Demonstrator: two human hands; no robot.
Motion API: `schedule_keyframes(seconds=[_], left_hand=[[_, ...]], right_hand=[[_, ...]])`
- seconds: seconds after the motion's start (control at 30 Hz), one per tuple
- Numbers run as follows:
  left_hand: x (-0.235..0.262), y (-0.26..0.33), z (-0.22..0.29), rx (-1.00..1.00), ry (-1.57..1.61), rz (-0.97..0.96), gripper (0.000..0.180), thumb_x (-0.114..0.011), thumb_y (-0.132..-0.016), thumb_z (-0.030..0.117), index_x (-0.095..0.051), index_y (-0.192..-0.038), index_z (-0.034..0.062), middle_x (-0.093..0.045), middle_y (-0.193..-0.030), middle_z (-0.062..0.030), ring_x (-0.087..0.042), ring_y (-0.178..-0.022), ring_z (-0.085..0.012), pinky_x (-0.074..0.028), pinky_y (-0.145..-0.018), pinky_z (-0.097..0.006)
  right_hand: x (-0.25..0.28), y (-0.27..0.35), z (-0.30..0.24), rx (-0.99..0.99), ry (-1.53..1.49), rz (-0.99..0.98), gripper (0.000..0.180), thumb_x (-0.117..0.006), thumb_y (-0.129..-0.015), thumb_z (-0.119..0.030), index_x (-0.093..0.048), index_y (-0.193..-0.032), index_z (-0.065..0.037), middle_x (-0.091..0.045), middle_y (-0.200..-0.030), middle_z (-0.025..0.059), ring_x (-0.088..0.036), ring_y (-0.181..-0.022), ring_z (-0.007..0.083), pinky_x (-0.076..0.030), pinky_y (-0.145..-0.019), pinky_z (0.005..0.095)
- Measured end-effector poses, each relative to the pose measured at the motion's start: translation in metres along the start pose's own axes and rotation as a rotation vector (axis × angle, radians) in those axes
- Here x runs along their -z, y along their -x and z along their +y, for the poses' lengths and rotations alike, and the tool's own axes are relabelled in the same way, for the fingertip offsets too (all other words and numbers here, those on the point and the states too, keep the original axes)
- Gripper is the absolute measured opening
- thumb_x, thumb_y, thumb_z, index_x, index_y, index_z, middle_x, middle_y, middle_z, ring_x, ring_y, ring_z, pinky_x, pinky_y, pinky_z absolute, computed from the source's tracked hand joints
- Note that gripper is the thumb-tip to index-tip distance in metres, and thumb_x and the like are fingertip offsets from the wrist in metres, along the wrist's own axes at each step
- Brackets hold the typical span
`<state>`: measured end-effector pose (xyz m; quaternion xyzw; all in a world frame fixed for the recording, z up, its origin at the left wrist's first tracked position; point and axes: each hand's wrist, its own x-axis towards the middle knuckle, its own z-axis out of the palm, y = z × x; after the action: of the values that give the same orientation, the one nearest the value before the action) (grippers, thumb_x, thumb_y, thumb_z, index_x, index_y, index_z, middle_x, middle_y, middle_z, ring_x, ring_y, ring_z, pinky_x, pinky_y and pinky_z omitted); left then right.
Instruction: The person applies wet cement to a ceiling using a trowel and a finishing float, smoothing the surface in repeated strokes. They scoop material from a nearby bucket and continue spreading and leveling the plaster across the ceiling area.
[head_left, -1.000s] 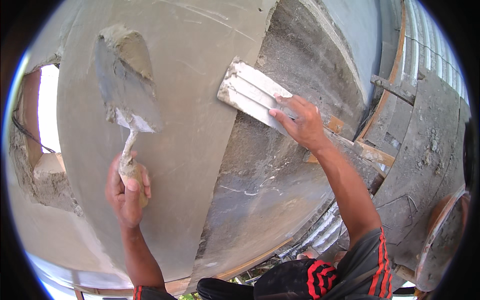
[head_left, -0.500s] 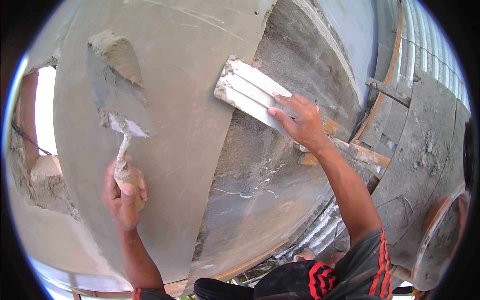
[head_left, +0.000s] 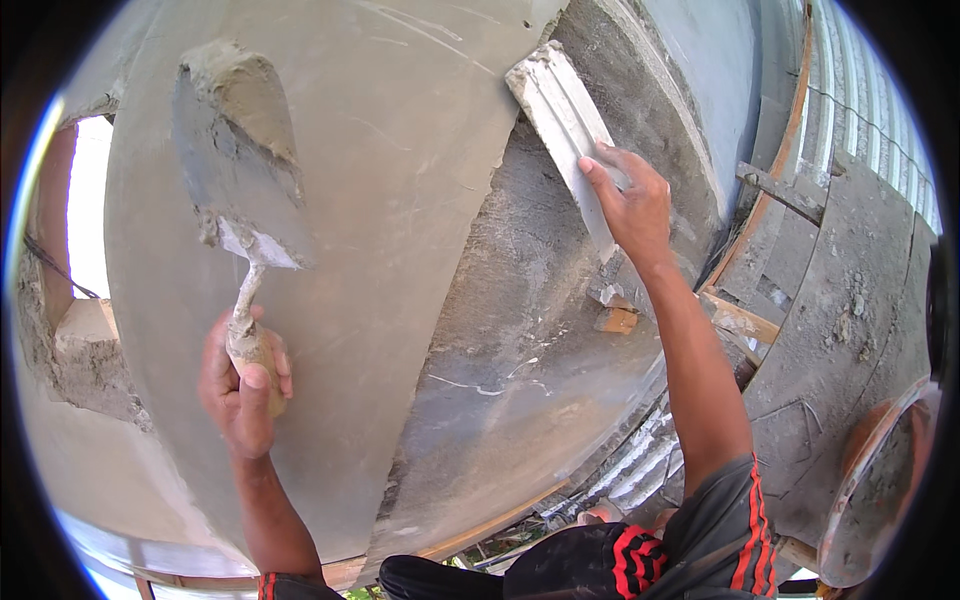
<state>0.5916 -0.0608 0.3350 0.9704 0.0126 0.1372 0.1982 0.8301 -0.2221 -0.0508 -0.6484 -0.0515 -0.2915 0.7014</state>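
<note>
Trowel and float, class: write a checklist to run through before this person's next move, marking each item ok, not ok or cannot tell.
1. Trowel held by its handle in the left hand: ok.
2. Mortar on the trowel blade: ok, a lump sits toward the tip.
3. Float gripped in the right hand: ok.
4. Float's underside clean: cannot tell, it faces away from the camera.
5. Wall surface even throughout: not ok, a rough, dark area borders the smooth plaster.
</note>
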Motion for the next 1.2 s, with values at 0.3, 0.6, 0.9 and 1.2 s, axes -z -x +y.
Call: schedule_keyframes(seconds=[0.3, 0.6, 0.9, 1.2], left_hand=[[-0.006, 0.005, 0.001, 0.031, 0.005, 0.053, 0.069, -0.065, -0.104, 0.051, -0.054, -0.141, -0.0059, -0.059, -0.079, -0.0079, -0.053, -0.06, -0.0117, -0.042, -0.053, -0.025], [0.006, 0.008, -0.003, 0.04, 0.004, 0.016, 0.069, -0.065, -0.104, 0.052, -0.054, -0.141, -0.0055, -0.059, -0.079, -0.0077, -0.052, -0.06, -0.0117, -0.042, -0.053, -0.025], [0.002, -0.003, 0.002, -0.006, 0.0, -0.023, 0.07, -0.064, -0.105, 0.054, -0.052, -0.142, -0.005, -0.058, -0.081, -0.0086, -0.053, -0.06, -0.0121, -0.043, -0.051, -0.025], [0.005, 0.007, -0.003, 0.045, 0.029, -0.049, 0.07, -0.064, -0.106, 0.053, -0.046, -0.147, -0.0008, -0.056, -0.085, -0.0075, -0.053, -0.063, -0.012, -0.045, -0.05, -0.023]], right_hand=[[0.005, 0.015, -0.024, -0.116, -0.135, -0.151, 0.044, -0.084, -0.094, -0.037, -0.079, -0.121, -0.003, -0.079, -0.103, 0.0168, -0.077, -0.085, 0.0256, -0.06, -0.074, 0.0373], [0.005, 0.104, -0.081, 0.03, -0.18, -0.5, 0.041, -0.083, -0.093, -0.039, -0.08, -0.119, -0.008, -0.072, -0.087, 0.0092, -0.074, -0.075, 0.0207, -0.06, -0.067, 0.0345], [0.007, 0.086, -0.086, -0.042, -0.239, -0.483, 0.041, -0.081, -0.096, -0.038, -0.079, -0.121, -0.005, -0.079, -0.103, 0.0134, -0.077, -0.086, 0.0258, -0.061, -0.074, 0.0408], [0.0, 0.126, -0.104, -1.256, -1.412, -0.235, 0.042, -0.058, -0.113, -0.041, -0.064, -0.135, -0.007, -0.071, -0.089, -0.0002, -0.064, -0.068, 0.0024, -0.05, -0.055, 0.0198]])
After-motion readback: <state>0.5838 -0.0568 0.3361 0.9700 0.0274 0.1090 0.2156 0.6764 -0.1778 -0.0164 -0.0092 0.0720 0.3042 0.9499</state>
